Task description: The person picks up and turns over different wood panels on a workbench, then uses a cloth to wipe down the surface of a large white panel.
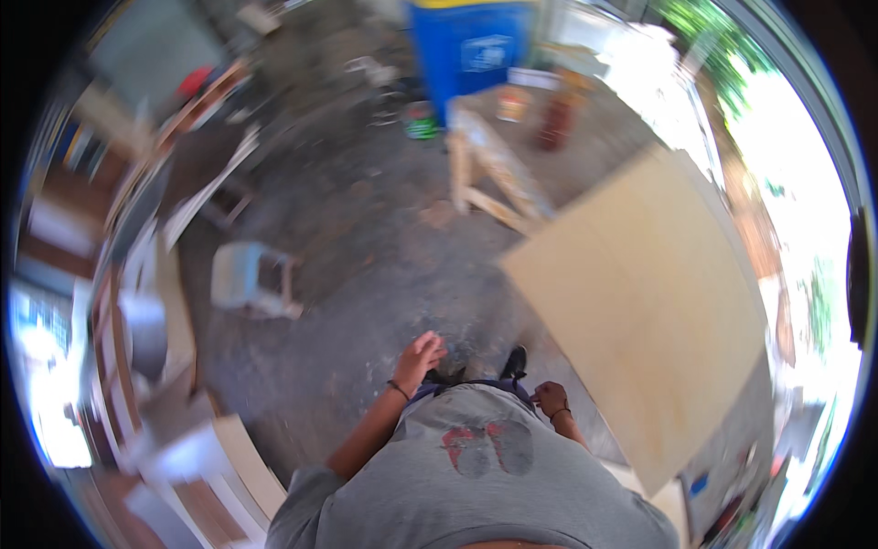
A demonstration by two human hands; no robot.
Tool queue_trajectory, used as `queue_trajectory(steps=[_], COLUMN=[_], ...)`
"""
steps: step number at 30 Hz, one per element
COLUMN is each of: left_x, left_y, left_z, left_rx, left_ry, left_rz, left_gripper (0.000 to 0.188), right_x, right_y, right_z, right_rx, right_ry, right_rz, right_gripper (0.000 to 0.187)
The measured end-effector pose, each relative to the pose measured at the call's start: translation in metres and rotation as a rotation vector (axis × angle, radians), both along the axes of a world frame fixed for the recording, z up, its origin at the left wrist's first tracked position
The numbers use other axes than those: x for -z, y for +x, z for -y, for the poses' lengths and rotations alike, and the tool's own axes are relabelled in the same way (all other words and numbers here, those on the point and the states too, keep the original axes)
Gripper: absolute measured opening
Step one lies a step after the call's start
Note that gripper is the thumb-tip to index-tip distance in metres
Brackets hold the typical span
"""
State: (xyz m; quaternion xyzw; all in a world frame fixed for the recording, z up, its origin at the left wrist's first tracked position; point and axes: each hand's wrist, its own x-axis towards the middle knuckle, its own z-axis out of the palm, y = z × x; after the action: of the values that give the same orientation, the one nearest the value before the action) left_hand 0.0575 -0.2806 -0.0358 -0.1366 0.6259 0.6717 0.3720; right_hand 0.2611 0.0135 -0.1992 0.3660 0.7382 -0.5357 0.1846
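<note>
In front of my body on the left, my left hand [422,356] hangs in the air above the floor, open, its fingers loosely bent and nothing visible in them. A dark band circles that wrist. My right hand [550,398] hangs by my hip, loosely curled with one finger reaching out, and no object shows in it. Closest to it is a large pale wooden sheet [654,302], which lies flat to the right, apart from the hand. One dark shoe [515,362] shows between my hands. Motion blur softens the picture.
A light blue and white stool [240,276] stands on the grey floor [366,256] to the left. Ahead are a tall blue bin [471,55], a wooden trestle [494,165] and a green container [420,121]. Boards and cabinet-like pieces [247,471] line the left side.
</note>
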Motion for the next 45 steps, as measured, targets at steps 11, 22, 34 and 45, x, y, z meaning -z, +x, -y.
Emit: queue_trajectory(steps=[11, 22, 34, 45], left_x=[-0.005, 0.010, -0.016, -0.029], left_y=[-0.015, -0.164, -0.327, -0.453], left_z=[0.152, 0.238, 0.371, 0.508], left_rx=[-0.315, -0.476, -0.569, -0.970], left_ry=[0.680, 0.703, 0.873, 0.922], left_rz=[0.091, 0.066, -0.121, -0.395], left_gripper=[0.037, 0.009, 0.011, 0.011], right_x=[-0.202, -0.179, -0.230, -0.257], right_y=[-0.279, -0.478, -0.696, -0.841], right_z=[0.279, 0.351, 0.541, 0.735], right_rx=[-1.304, -1.370, -1.852, -1.987], right_ry=[0.120, 0.137, -0.191, -0.276], right_rz=[-1.029, -1.083, -1.242, -1.368], right_gripper=[0.053, 0.094, 0.102, 0.079])
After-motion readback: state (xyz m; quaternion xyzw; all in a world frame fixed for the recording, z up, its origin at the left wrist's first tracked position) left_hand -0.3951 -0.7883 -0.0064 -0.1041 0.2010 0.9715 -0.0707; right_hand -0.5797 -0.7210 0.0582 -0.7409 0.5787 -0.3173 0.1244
